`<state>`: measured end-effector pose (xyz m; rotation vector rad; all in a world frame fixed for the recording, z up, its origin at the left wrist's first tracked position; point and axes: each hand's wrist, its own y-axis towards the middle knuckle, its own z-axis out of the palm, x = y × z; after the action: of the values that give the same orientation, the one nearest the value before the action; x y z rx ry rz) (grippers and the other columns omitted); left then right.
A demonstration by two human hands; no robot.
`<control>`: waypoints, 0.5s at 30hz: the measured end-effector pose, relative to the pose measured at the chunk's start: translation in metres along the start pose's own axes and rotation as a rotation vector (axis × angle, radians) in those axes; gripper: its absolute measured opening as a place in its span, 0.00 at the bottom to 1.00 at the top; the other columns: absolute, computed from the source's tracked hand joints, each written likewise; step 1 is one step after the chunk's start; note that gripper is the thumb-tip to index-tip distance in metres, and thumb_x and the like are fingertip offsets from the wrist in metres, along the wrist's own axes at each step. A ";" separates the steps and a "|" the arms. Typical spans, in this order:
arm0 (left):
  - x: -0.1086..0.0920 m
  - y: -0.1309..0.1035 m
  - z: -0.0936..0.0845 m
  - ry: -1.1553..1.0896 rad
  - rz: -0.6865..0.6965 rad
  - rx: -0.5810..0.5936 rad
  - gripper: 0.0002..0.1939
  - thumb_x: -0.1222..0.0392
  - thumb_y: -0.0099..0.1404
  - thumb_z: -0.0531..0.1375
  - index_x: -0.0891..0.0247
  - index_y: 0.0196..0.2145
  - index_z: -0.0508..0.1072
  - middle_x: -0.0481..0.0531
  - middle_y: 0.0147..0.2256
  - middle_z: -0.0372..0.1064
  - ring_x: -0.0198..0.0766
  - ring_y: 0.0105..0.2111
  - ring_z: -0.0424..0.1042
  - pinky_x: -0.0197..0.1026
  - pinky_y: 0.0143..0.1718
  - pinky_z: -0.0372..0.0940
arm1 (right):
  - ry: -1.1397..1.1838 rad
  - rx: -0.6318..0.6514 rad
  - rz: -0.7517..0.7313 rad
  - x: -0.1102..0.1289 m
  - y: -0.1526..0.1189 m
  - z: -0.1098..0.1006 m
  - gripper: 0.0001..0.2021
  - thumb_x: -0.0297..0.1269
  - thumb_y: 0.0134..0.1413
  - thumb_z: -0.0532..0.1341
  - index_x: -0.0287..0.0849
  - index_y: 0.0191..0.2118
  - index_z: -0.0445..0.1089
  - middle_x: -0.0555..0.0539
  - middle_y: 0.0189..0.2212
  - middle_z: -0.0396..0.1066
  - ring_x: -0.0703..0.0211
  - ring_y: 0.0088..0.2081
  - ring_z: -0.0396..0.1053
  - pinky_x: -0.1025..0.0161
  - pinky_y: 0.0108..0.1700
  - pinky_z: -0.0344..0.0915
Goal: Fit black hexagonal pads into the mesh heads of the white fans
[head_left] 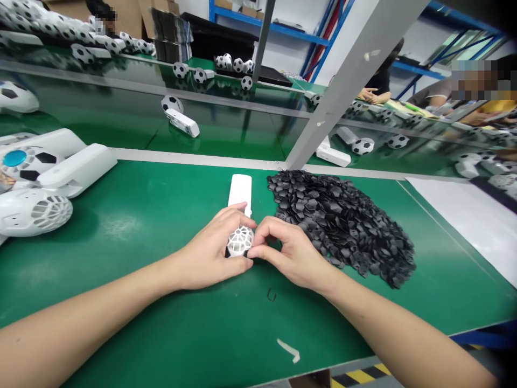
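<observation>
A white plastic device with a round lattice head (240, 240) and a flat white handle (240, 189) lies on the green table, its handle pointing away from me. My left hand (214, 245) is wrapped round the head from the left, thumb below and fingers above. At the head's right edge, my right hand (286, 250) pinches with thumb and forefinger. Whatever sits between those fingertips is too small to make out. Dark patches show at the head's lower rim. Close by on the right spreads a large heap of small black plastic pieces (339, 221).
Several white devices (81, 172) are piled at the left. Beyond a low rail (194, 157), football-patterned devices (181, 121) lie on a glossy green surface. A grey post (343, 75) rises behind the black heap. Other people are at the far right, with a white sheet (464, 221) nearer.
</observation>
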<state>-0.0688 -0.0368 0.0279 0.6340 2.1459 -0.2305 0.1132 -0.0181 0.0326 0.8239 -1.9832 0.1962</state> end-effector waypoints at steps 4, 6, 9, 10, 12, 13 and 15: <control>0.001 0.000 0.001 0.004 0.016 -0.039 0.19 0.63 0.55 0.58 0.59 0.45 0.61 0.54 0.53 0.55 0.46 0.61 0.39 0.51 0.57 0.47 | 0.065 0.009 0.046 -0.003 -0.001 0.002 0.06 0.31 0.52 0.60 0.40 0.27 0.62 0.53 0.26 0.60 0.67 0.28 0.59 0.69 0.30 0.58; 0.000 -0.001 -0.002 0.002 0.031 -0.008 0.19 0.63 0.55 0.57 0.59 0.45 0.61 0.53 0.53 0.56 0.45 0.61 0.39 0.50 0.57 0.47 | 0.141 0.036 0.075 -0.006 -0.002 0.002 0.06 0.32 0.51 0.60 0.40 0.28 0.61 0.54 0.25 0.59 0.68 0.27 0.58 0.70 0.29 0.57; -0.001 -0.001 -0.005 -0.003 0.036 0.047 0.18 0.64 0.55 0.57 0.58 0.45 0.61 0.51 0.52 0.57 0.45 0.61 0.39 0.50 0.57 0.48 | 0.206 0.069 0.116 -0.008 -0.002 0.002 0.07 0.35 0.51 0.61 0.40 0.28 0.61 0.54 0.25 0.59 0.68 0.26 0.57 0.70 0.28 0.57; -0.001 -0.001 -0.005 -0.002 0.034 0.045 0.18 0.65 0.54 0.56 0.58 0.44 0.61 0.51 0.52 0.58 0.44 0.61 0.39 0.50 0.57 0.48 | 0.215 0.069 0.131 -0.008 -0.002 0.003 0.07 0.35 0.51 0.61 0.40 0.28 0.61 0.54 0.25 0.59 0.68 0.26 0.57 0.70 0.29 0.57; -0.001 -0.001 -0.004 -0.002 0.032 0.012 0.18 0.66 0.54 0.56 0.58 0.44 0.61 0.52 0.51 0.58 0.45 0.61 0.40 0.51 0.57 0.48 | 0.233 0.061 0.157 -0.006 -0.002 0.004 0.07 0.36 0.51 0.60 0.40 0.28 0.61 0.54 0.25 0.59 0.68 0.26 0.58 0.70 0.29 0.57; 0.000 0.000 -0.003 -0.002 0.032 -0.007 0.18 0.66 0.54 0.55 0.58 0.44 0.61 0.52 0.51 0.58 0.45 0.61 0.40 0.51 0.57 0.49 | 0.239 0.063 0.171 -0.005 -0.001 0.004 0.07 0.35 0.51 0.60 0.40 0.29 0.60 0.54 0.25 0.59 0.68 0.26 0.58 0.70 0.29 0.58; 0.001 0.000 -0.002 0.002 0.033 -0.018 0.17 0.66 0.54 0.55 0.58 0.43 0.61 0.53 0.50 0.58 0.45 0.61 0.41 0.52 0.56 0.48 | 0.223 0.085 0.184 -0.004 0.000 0.001 0.07 0.36 0.52 0.59 0.40 0.29 0.60 0.54 0.24 0.60 0.68 0.26 0.58 0.70 0.29 0.58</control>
<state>-0.0706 -0.0360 0.0283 0.6592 2.1354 -0.1924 0.1137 -0.0163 0.0291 0.6419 -1.8478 0.4626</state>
